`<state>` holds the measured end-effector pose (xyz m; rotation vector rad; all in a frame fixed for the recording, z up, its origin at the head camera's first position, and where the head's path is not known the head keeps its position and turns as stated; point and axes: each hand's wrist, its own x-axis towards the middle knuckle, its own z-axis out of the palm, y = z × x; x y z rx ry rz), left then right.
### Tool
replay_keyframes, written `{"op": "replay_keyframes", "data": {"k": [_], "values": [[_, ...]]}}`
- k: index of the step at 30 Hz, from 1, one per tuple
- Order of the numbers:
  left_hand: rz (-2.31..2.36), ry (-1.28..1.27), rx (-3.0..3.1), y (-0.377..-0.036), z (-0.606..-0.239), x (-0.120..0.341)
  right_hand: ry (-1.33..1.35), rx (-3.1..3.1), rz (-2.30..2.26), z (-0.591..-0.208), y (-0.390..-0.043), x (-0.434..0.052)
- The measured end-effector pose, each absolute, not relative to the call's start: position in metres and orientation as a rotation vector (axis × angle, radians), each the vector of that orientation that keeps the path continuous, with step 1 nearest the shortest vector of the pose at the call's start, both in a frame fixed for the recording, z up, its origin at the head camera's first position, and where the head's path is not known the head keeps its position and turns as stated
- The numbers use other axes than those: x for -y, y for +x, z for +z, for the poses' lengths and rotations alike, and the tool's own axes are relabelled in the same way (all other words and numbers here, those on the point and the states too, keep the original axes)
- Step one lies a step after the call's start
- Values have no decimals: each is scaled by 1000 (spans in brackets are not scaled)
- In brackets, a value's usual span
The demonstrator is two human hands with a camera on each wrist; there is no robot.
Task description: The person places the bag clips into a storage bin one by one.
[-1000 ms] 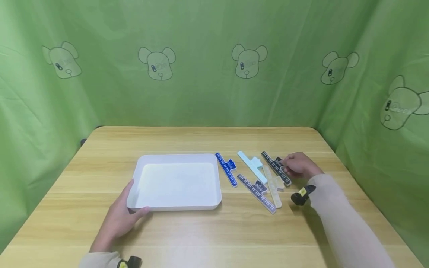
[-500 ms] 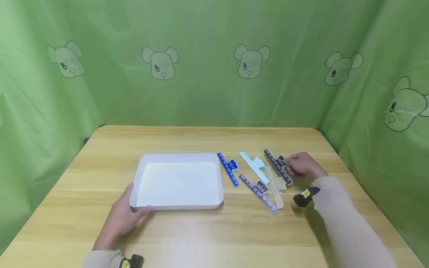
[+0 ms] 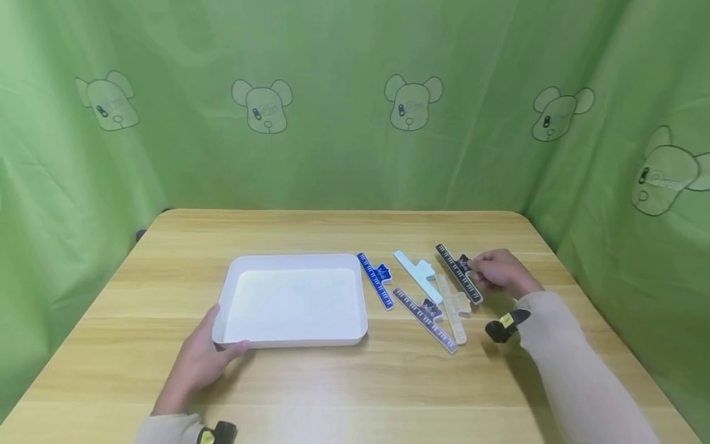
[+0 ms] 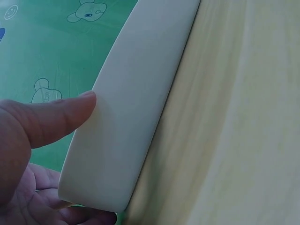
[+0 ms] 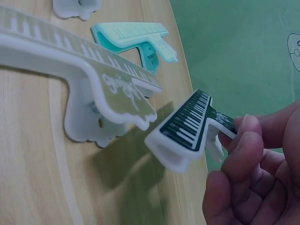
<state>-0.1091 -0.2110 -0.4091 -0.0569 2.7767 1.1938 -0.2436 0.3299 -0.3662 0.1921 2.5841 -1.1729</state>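
At the right, my right hand (image 3: 499, 271) pinches the handle tab of a black long clip (image 3: 457, 272) with a piano-key print, thumb on top. In the right wrist view this clip (image 5: 187, 123) hangs tilted above the table, its shadow below it. My left hand (image 3: 195, 362) grips the near left corner of a white tray (image 3: 302, 343). Its thumb (image 4: 63, 116) presses the front wall while the other fingers reach round the corner, partly hidden. Beside the black clip lie a cream clip (image 3: 452, 316) and a light turquoise clip (image 3: 415, 273).
A blue clip (image 3: 376, 282) lies by the tray's right wall. Nearer the front is a grey clip (image 3: 424, 320), slanting close to the cream one. The wooden table (image 3: 344, 394) ends at a green curtain (image 3: 344, 166) behind and on both sides.
My right hand and the black clip have shifted slightly up and away from the cream clip. The left hand keeps its grip on the tray, and the other clips lie as before.
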Motion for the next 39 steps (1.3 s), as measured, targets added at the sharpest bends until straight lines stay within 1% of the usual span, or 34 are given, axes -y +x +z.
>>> {"op": "replay_keyframes", "data": {"k": [23,39], "values": [[1231,-126,-2727,-112,-412,212,204,-2585,-1249,-362,-240,-321],[1234,-104,-2748,-110,-410,213,203,-2536,-1311,-362,-241,-313]]}}
